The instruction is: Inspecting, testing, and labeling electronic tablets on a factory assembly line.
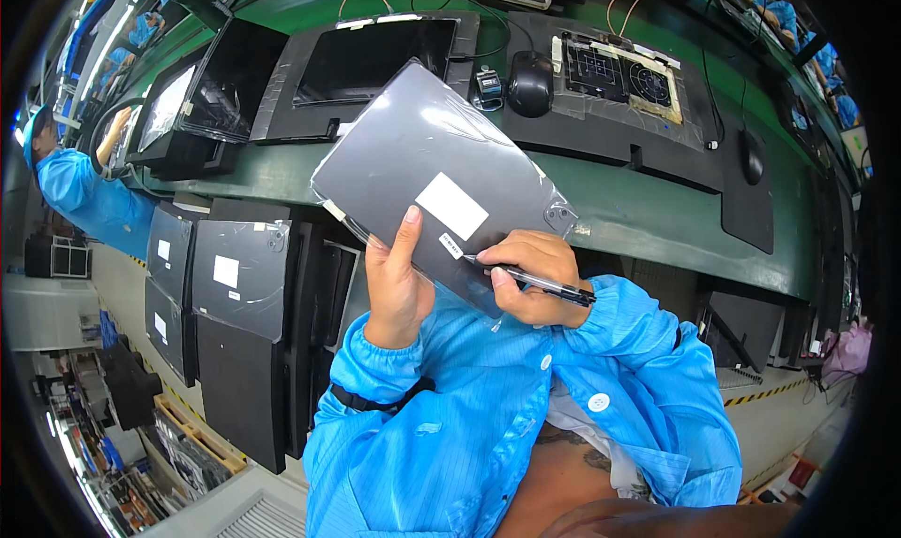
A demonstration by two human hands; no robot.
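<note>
Far left of the grey tablet, a co-worker in blue reaches toward a dark stand. Nearer on that side, film-wrapped grey panels rest on black trays. The left hand clamps the tablet's lower-left edge, thumb on top. The grey tablet itself is held tilted over the green bench, a large white label and a smaller one on its face. Beyond it sits a black mouse. At its lower right, the right hand grips a black pen, tip at the smaller label.
</note>
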